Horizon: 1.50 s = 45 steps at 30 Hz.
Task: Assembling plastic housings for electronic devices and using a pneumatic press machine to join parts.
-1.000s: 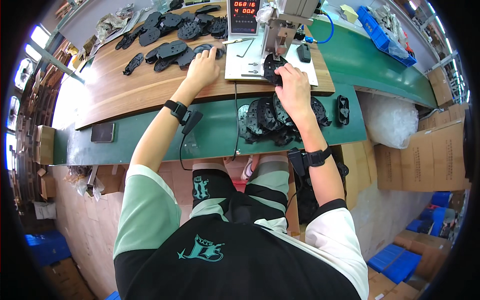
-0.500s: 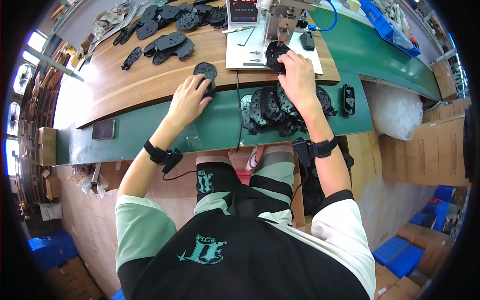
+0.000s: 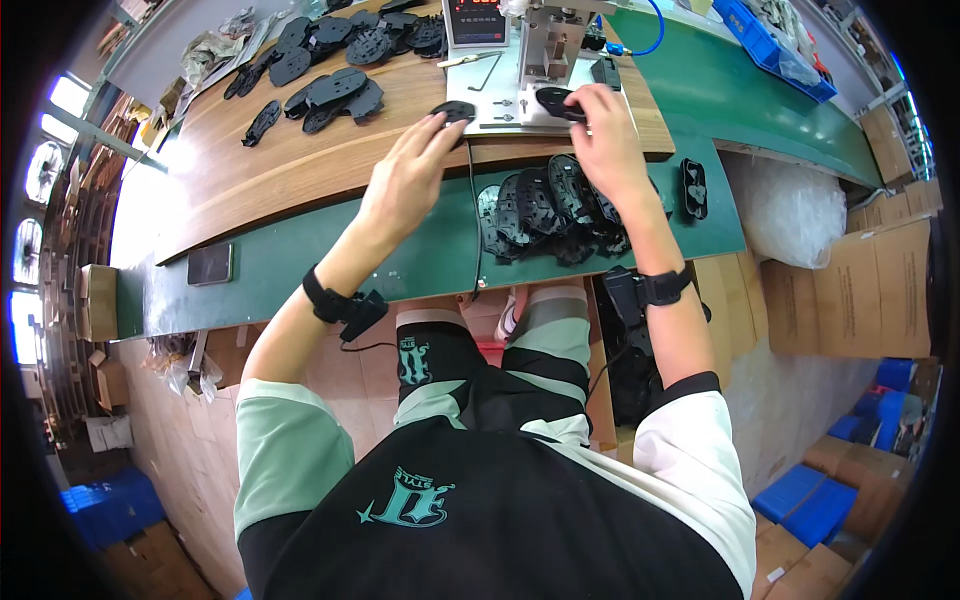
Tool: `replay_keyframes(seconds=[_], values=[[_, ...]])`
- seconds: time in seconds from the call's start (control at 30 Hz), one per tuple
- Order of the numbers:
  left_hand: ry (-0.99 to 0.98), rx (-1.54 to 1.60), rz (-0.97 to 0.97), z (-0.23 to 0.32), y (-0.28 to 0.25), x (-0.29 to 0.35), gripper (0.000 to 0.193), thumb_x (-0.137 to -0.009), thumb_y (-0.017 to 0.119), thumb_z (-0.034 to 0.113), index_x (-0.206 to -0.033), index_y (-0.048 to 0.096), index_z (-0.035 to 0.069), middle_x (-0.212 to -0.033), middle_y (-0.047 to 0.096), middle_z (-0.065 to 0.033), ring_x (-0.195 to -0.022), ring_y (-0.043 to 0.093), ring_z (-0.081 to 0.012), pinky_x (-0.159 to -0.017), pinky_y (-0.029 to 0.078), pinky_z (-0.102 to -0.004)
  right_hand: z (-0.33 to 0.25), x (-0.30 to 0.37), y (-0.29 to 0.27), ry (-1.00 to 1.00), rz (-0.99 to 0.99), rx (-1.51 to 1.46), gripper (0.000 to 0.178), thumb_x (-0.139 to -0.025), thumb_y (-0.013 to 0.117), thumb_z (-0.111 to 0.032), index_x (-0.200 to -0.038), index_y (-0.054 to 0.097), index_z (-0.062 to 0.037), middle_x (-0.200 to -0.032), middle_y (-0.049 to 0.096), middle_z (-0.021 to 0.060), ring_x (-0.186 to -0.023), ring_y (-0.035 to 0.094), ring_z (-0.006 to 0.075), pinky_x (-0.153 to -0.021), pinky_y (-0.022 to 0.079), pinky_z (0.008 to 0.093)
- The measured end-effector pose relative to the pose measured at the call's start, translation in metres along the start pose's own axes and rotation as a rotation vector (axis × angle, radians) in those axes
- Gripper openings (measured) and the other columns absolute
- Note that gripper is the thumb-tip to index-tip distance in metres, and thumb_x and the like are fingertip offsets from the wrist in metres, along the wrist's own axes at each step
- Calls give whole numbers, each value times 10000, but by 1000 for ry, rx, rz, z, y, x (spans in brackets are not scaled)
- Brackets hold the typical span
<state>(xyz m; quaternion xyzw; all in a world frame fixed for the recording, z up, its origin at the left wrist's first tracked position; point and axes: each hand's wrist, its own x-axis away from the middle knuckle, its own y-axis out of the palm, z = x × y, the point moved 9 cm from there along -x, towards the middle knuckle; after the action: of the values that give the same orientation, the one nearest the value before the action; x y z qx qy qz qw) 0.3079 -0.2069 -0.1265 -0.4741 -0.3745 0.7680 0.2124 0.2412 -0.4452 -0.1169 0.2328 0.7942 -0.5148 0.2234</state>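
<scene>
My left hand (image 3: pixel 408 178) is closed on a black moulded plastic shell (image 3: pixel 455 110), held tilted beside the left edge of the machine's white base plate (image 3: pixel 485 95). In my right hand (image 3: pixel 610 145) a second black plastic shell (image 3: pixel 556 102) is pinched at its right end, in front of the metal press head (image 3: pixel 548 60). I cannot tell whether this shell touches the fixture under it. A pile of similar black shells (image 3: pixel 540 205) lies on the green table below my right hand. One narrow black part (image 3: pixel 694 190) sits apart to the right.
More black shells (image 3: pixel 340 90) are spread over the wooden board (image 3: pixel 300 165). A control box (image 3: pixel 475 25) with a lit display stands left of the press. A hex key (image 3: pixel 488 72), a phone (image 3: pixel 210 264), a black cable (image 3: pixel 474 220) and a blue bin (image 3: pixel 775 50) are also around.
My left hand has lifted its shell off the wooden board and moved right and away from me, up to the machine. My right hand has drawn its shell out from beneath the press head and tilted it.
</scene>
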Motion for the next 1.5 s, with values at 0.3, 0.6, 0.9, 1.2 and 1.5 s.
replay_keyframes(seconds=[0.3,0.6,0.9,1.2,1.5], values=[[306,-189,-51,73,64,-57,597,-893,615,0,-1474,592,137,-1471,630,-177,-1356,603,-355,-1208,430,-499,11,96,-59,64,70,11,337,-856,612,-4,-1192,631,1,-1267,631,195,-1218,570,423,-1086,461,487],[263,-286,-113,68,104,-77,566,-904,618,20,-1462,574,106,-1461,617,-238,-1381,583,-406,-1200,435,-502,32,127,-49,148,-42,1,381,-873,627,-85,-1242,631,6,-1313,619,191,-1268,539,412,-1128,435,487],[261,-376,-203,77,115,-74,536,-939,611,63,-1470,543,48,-1453,613,-275,-1355,611,-415,-1144,489,-497,3,102,-53,38,62,-46,302,-930,628,-150,-1199,678,-21,-1297,656,152,-1242,580,379,-1106,427,482],[258,-206,-98,68,105,-79,544,-916,644,64,-1427,476,-16,-1326,655,-257,-1247,661,-384,-1070,534,-449,-29,39,-6,-59,29,16,562,-811,740,-49,-1350,587,-9,-1338,627,160,-1312,566,360,-1113,437,478],[153,-73,-118,67,96,-71,677,-860,686,39,-1480,419,-11,-1300,530,-233,-1250,606,-393,-1022,566,-436,-26,14,33,-58,-67,299,386,-766,764,-13,-1144,690,-5,-1109,693,124,-1109,662,305,-959,500,445]])
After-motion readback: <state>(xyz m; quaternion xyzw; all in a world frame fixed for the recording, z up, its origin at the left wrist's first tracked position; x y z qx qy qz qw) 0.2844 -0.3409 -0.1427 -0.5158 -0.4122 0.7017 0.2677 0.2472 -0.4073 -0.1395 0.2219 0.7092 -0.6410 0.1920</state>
